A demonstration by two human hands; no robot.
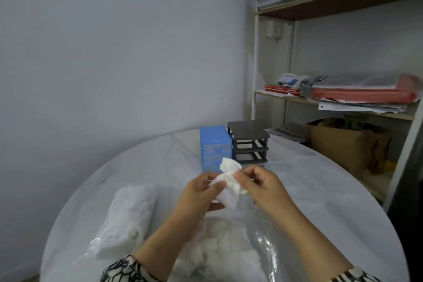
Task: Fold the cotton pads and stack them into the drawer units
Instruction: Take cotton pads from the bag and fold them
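While both grips pinch one crumpled white cotton pad (230,184), left hand (201,192) and right hand (263,186), I judge: flatten, align edges, then crease above the counter (137,167).

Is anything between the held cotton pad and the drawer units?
Nothing visible. Both hands, left and right, hold the cotton pad above bare table, with the blue drawer unit and grey drawer frame directly behind.

A shelf unit (338,7) holds papers, beside a brown paper bag (338,146).
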